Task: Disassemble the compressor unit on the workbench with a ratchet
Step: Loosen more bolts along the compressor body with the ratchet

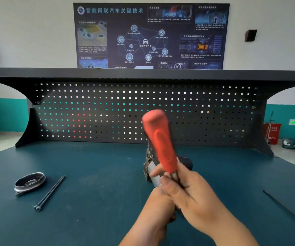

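The ratchet's red handle (160, 139) stands nearly upright in the middle of the view, blurred. My right hand (184, 190) grips its dark metal shaft just below the red grip. The compressor unit (149, 164), grey metal with a dark end (186, 162), lies on the green workbench (93, 174) right behind my hands; the ratchet's head is hidden. My left hand (158, 208) lies under the right one and curls round the near end of the compressor, its fingers mostly covered.
A removed round pulley plate (30, 182) lies at the left, with two long black bolts (50, 192) side by side next to it. Another thin black rod (285, 208) lies at the right edge. A perforated back panel (107, 110) and shelf close the rear.
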Demonstrator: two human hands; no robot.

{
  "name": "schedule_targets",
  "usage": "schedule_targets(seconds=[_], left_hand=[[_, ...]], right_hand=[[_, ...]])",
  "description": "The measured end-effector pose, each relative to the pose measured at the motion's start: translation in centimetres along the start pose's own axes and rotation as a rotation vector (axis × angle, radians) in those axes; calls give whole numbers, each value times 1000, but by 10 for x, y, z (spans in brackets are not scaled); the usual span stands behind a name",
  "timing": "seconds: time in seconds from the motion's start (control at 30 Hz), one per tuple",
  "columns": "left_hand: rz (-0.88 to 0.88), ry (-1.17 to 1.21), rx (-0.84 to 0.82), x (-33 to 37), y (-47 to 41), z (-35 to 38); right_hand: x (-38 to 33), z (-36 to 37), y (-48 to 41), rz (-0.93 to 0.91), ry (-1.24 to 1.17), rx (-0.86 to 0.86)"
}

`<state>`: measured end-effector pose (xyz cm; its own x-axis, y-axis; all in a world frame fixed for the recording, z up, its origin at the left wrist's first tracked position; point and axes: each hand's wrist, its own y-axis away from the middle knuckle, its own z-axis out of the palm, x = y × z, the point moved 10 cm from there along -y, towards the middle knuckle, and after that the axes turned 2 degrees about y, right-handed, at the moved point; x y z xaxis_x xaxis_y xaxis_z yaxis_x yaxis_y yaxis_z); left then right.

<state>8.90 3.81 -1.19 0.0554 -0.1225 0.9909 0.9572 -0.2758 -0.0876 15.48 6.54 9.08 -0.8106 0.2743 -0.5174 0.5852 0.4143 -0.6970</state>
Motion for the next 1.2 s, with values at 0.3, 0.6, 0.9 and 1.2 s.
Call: schedule_targets(seconds=[0.3, 0.6, 0.9, 1.2], left_hand=[[21, 21, 27, 7, 1, 1], [81, 133, -15, 18, 4, 10], [-9, 109, -43, 4, 2, 8], [158, -4, -47, 27, 11, 15]], right_hand=[[8, -26, 5, 79, -280, 415], [66, -51, 45, 319, -1003, 1102], [29, -55, 9, 123, -481, 585], [-16, -20, 5, -155, 208, 334]])
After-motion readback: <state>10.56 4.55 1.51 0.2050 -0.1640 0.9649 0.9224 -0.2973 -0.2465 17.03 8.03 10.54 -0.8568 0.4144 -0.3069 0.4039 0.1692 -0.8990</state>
